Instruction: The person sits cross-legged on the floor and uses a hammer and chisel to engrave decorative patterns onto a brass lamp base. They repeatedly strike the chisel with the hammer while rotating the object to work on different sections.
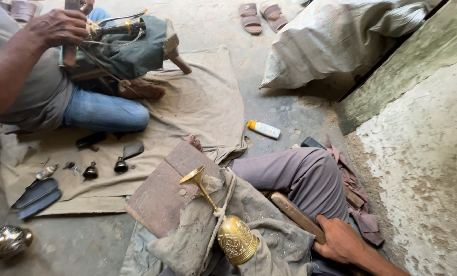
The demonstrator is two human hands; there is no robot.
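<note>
We see a brass goblet, polished and glossy, its bowl embossed with fine relief and its stem smooth. It lies on coarse, dusty grey cloth, matt and creased. Our right hand rests on a wooden stick, worn smooth and dull brown. Beside the goblet sits a rough, matt reddish board. The floor is gritty concrete; the wall is pitted plaster. On the beige floor cloth lie 2 small dark metal bells, dull-finished. A plastic bottle looks smooth.
</note>
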